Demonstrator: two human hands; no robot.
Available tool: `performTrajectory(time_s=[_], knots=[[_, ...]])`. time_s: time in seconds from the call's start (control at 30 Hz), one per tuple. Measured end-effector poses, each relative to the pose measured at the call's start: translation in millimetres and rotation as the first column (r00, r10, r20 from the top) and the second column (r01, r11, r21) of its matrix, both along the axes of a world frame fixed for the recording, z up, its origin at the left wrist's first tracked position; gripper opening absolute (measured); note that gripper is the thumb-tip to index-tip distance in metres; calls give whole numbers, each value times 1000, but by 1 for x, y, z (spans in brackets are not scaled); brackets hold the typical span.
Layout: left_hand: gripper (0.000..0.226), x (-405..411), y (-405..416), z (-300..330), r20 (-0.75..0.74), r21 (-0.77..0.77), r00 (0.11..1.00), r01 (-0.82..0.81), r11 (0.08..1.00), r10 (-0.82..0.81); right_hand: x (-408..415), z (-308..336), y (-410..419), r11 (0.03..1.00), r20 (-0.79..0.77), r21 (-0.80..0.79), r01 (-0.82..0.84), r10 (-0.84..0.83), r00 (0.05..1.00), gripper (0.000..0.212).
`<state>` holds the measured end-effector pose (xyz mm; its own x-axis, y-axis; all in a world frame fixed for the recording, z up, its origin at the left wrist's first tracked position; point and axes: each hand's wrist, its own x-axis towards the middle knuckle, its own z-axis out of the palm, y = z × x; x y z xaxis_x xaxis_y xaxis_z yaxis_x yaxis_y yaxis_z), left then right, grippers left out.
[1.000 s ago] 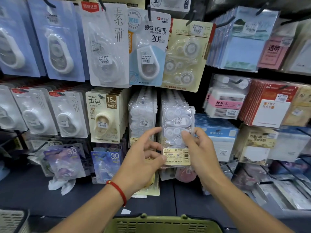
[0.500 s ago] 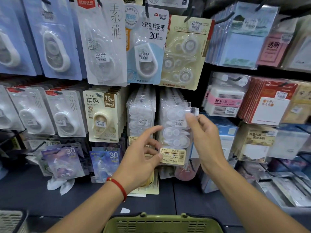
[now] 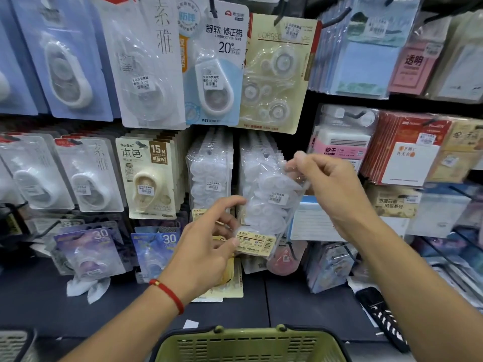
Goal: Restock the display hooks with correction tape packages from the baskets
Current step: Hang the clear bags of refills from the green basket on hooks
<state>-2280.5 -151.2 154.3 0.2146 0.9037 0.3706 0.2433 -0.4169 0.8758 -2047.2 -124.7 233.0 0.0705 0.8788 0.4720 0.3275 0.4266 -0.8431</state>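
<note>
Head view: Clear correction tape pkg point(image 3: 271, 202) is held up in front of the display, tilted, top end to the right, beige barcode label point(image 3: 257, 241) at its bottom end. It sits directly in front of the right-hand row of identical clear pkgs point(image 3: 258, 152) hanging on a hook; whether its top hole is on the hook cannot be told (blur).

Right hand point(image 3: 332, 194): grip clamped on the pkg's upper right corner, thumb and fingers pinching the plastic edge, remaining fingers curled. Left hand point(image 3: 206, 246): grip clamped on the pkg's lower left, thumb near the label's left end, index finger raised toward the pkg's left side. Red cord bracelet point(image 3: 167, 293) on the left wrist.

A second row of clear pkgs point(image 3: 210, 173) hangs just left of the held one. Further left: beige "15M" tape card point(image 3: 146, 176), then white tape cards point(image 3: 88, 176). Upper row: blue-white "20" tape card point(image 3: 214, 66) and beige refill card point(image 3: 277, 74). To the right: sticky-note pads point(image 3: 366, 48) and red-edged notepads point(image 3: 407, 152).

Green basket point(image 3: 251, 346) at bottom centre, rim just below both forearms; contents not visible. Grey basket corner point(image 3: 13, 343) at bottom left. Dark surface point(image 3: 300, 304) lies below the hooks.
</note>
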Motion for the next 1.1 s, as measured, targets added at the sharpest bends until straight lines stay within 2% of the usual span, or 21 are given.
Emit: performTrajectory(time_s=[0.1,0.23,0.33,0.4,0.47,0.6,0.97,1.03,1.1], knots=[[75,0,1,-2,-15,-4,1000,-11,1000,11,11,7,0,998,35,-30,-62,63,997,30],[78,-4,2,-2,-38,-9,999,-12,1000,12,16,10,-1,982,67,-24,-189,190,979,16],[81,-6,5,-2,-38,-25,999,-27,999,26,10,12,3,978,95,-8,-208,207,974,10],[80,-6,7,-2,-21,-37,999,-34,999,33,2,10,8,990,93,19,-139,137,986,11],[78,-2,9,-2,-1,-49,999,-37,998,37,-8,7,17,998,140,67,15,-24,990,11],[76,4,11,-3,57,-77,997,-41,996,45,-26,1,33,959,156,183,217,-247,957,10],[73,5,15,-8,67,-104,997,-41,994,48,-37,-5,42,910,152,272,313,-362,920,11],[72,7,18,-11,59,-98,996,-68,993,74,-38,-9,39,840,187,410,356,-459,868,2],[69,11,21,-13,53,-89,996,-66,994,71,-39,-19,36,728,264,613,306,-554,790,8]])
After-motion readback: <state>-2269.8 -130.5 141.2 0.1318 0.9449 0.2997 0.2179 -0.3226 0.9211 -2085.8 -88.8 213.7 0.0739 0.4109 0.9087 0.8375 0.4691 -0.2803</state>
